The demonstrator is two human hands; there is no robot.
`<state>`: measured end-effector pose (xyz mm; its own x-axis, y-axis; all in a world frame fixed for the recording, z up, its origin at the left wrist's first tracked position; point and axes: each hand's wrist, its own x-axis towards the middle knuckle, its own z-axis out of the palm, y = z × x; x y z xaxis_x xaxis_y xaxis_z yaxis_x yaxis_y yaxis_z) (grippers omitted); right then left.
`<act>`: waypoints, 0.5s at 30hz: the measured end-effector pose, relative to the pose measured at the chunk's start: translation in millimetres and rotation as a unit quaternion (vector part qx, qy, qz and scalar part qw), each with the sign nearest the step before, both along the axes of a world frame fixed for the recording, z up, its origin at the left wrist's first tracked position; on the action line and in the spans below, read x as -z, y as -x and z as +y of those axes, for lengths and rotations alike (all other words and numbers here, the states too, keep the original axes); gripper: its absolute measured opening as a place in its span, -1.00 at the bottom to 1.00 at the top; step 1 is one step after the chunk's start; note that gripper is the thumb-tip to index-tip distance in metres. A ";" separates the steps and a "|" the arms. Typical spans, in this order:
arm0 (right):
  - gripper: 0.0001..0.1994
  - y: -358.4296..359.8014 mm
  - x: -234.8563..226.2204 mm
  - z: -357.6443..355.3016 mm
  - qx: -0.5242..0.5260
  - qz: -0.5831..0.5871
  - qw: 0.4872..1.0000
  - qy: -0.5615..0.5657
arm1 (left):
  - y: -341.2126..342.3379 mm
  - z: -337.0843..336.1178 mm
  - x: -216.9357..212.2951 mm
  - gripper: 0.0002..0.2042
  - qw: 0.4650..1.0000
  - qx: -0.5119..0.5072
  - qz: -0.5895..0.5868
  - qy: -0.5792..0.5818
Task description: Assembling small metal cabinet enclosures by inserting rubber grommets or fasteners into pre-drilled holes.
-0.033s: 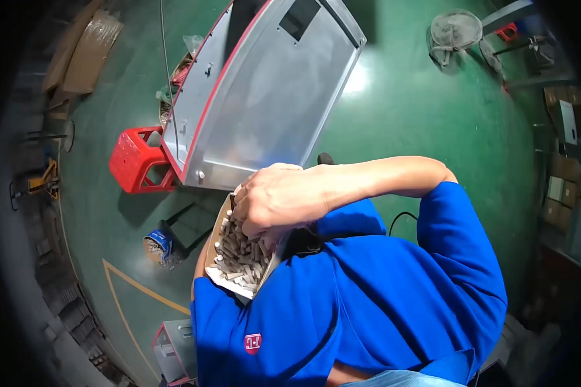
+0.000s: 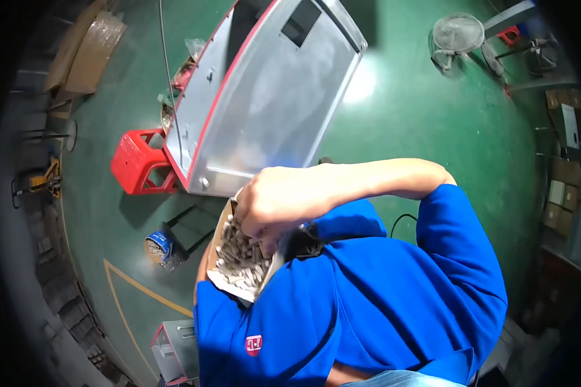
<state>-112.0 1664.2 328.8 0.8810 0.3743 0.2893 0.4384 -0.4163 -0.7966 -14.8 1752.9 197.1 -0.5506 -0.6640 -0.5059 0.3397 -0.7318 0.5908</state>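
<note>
An open cardboard box (image 2: 221, 227) full of small, pale grey-white cylindrical pieces (image 2: 242, 258) is held close against the left side of my body. My right hand (image 2: 274, 201) reaches across into it from above, its fingers curled down among the pieces. What those fingertips grip, if anything, is hidden. My left forearm shows only as a strip along the outer side of the box, and the left hand is hidden behind it. Just ahead of the box stands a large grey metal cabinet (image 2: 271, 109) with red edging and a rectangular cutout.
A red plastic stool (image 2: 135, 161) is at the cabinet's near left corner. Left of me, a blue bag (image 2: 159, 242) of small pieces sits by a dark-framed stool. A smaller red-edged metal box (image 2: 181, 348) lies lower left. At far right stands a round-topped grey stool (image 2: 458, 32).
My right hand has shifted slightly within the box, with the fingers lower among the pieces. The whole view has moved a little; the box stays against my body.
</note>
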 end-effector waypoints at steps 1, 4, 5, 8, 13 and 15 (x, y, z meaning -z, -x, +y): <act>-0.81 -4.0 -17.1 -15.6 -0.040 -0.002 0.998 -0.048 | 0.6 11.1 -14.9 -0.76 1.000 -0.028 -0.009 -0.011; -0.89 27.8 -17.6 -121.9 0.244 -0.077 0.964 -0.076 | 24.2 4.0 -6.2 -0.76 0.999 -0.038 0.009 -0.014; -0.86 20.6 -3.1 -169.2 0.315 -0.108 0.934 -0.127 | 30.4 9.0 -12.1 -0.75 0.997 -0.055 0.049 -0.005; -0.97 10.6 76.8 -316.2 0.523 -0.212 0.821 -0.086 | 30.5 -4.8 -1.8 -0.76 0.997 -0.068 0.001 -0.023; -0.91 -35.3 117.5 -368.7 0.599 -0.187 0.776 -0.063 | 39.2 -4.7 -5.8 -0.76 0.991 -0.118 -0.008 -0.061; -0.90 -37.1 110.2 -363.6 0.611 -0.194 0.767 -0.025 | 43.3 -2.1 -5.7 -0.76 0.988 -0.140 0.002 -0.066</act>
<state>-74.9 1300.7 218.5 0.4083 -0.6828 0.6058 -0.0462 -0.6783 -0.7334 -58.2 1750.8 202.8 -0.3580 -0.7182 -0.5966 0.5417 -0.6802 0.4938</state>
